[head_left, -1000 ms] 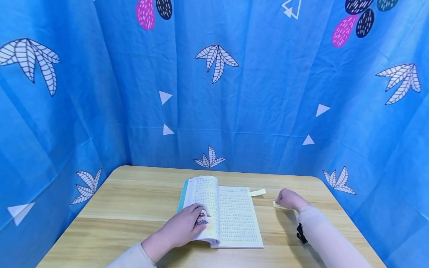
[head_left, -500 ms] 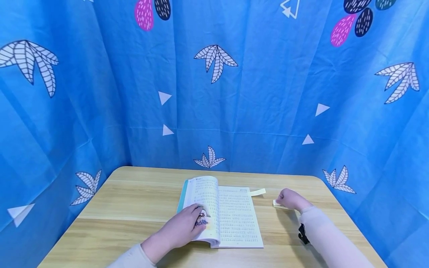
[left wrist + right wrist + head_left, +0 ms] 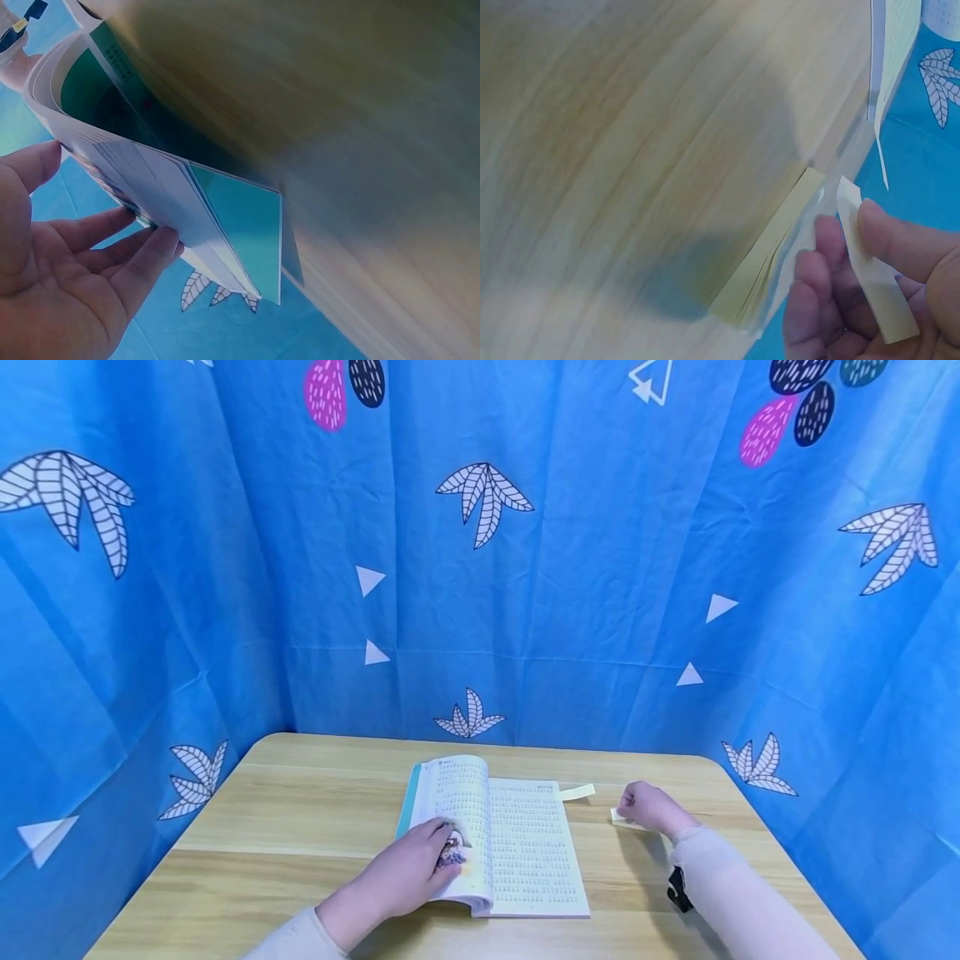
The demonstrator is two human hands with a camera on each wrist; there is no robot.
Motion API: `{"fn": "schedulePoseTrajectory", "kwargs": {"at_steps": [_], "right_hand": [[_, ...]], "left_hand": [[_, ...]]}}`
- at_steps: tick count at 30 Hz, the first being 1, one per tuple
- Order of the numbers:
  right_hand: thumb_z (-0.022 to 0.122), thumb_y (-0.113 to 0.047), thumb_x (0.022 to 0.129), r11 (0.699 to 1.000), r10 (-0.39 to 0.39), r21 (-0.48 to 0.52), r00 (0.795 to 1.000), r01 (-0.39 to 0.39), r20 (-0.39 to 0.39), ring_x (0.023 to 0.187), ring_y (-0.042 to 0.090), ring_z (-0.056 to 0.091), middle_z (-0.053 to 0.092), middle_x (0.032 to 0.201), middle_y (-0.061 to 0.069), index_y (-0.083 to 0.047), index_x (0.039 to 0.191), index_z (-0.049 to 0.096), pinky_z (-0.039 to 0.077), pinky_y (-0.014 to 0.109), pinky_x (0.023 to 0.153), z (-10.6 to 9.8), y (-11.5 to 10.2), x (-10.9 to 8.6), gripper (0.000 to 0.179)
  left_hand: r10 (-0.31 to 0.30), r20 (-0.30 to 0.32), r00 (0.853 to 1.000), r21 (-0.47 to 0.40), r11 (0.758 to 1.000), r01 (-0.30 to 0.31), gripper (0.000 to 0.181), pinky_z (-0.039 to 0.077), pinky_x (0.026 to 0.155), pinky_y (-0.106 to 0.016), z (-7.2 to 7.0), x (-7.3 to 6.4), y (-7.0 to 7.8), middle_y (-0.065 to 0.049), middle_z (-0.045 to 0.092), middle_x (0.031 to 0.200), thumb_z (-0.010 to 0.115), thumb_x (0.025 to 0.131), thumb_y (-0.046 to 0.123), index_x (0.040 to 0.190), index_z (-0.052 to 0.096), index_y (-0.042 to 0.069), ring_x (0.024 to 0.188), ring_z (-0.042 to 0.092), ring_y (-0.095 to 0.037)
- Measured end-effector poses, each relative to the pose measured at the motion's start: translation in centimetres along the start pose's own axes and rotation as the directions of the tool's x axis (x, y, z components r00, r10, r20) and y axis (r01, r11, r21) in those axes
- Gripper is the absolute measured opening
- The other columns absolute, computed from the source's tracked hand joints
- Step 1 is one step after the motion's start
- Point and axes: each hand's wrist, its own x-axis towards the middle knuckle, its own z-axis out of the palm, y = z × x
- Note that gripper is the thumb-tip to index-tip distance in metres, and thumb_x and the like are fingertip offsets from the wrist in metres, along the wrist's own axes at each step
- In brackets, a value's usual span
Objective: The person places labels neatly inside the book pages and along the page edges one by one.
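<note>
An open book point(image 3: 534, 852) with printed pages lies on the table, its left pages curving up. My left hand point(image 3: 397, 872) rests on the left page, beside a small coloured picture; in the left wrist view the fingertips press the pages point(image 3: 142, 180) with the fingers extended. My right hand point(image 3: 654, 808) is low over the table to the right of the book, pinching a pale yellow sticky note strip point(image 3: 881, 296) between thumb and fingers. Close beside those fingers lies a pad of similar strips point(image 3: 769, 251). Another sticky strip point(image 3: 577, 792) juts from the right page's upper edge.
The wooden table point(image 3: 285, 827) has rounded far corners. A blue patterned curtain point(image 3: 600, 568) hangs behind it and along both sides. A black strap point(image 3: 678, 889) shows under the right sleeve.
Almost nothing differs: the right forearm has shifted very slightly, while the left hand and the book keep their places.
</note>
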Motion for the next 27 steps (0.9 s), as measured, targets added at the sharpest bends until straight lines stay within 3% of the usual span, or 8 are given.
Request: {"fn": "schedulePoseTrajectory", "kwargs": {"at_steps": [6,17,27], "right_hand": [[0.067,-0.004,0.092,1.000,-0.021,-0.006,0.999,0.021,-0.041,0.074,0.019,0.063,0.065,0.078,0.005,-0.004,0.082,0.057,0.046,0.032,0.061,0.1,-0.6,-0.3,0.014],[0.070,-0.002,0.089,0.999,-0.029,0.014,0.997,0.030,-0.075,0.070,0.020,0.062,0.064,0.074,0.004,-0.003,0.085,0.065,0.048,0.033,0.061,0.5,-1.3,-0.4,0.007],[0.071,-0.005,0.088,0.999,-0.034,0.032,0.994,0.037,-0.104,0.070,0.017,0.061,0.064,0.074,0.002,-0.006,0.079,0.064,0.049,0.033,0.063,1.2,-1.7,-0.3,0.012]], "left_hand": [[-0.007,0.004,1.000,-0.001,1.000,0.007,0.060,0.043,0.110,-0.049,-0.1,0.0,0.1,-0.018,0.052,0.144,0.062,0.099,0.041,0.139,0.054,-0.003,0.134,0.049,-0.033],[-0.006,0.007,1.000,-0.005,1.000,0.006,0.060,0.043,0.110,-0.048,-0.1,0.0,0.1,-0.018,0.051,0.144,0.061,0.099,0.041,0.139,0.054,-0.004,0.134,0.049,-0.033],[0.003,0.000,1.000,-0.014,1.000,-0.003,0.060,0.043,0.110,-0.049,-0.1,0.0,0.1,-0.020,0.051,0.144,0.062,0.099,0.040,0.138,0.054,-0.005,0.134,0.049,-0.034]]}}
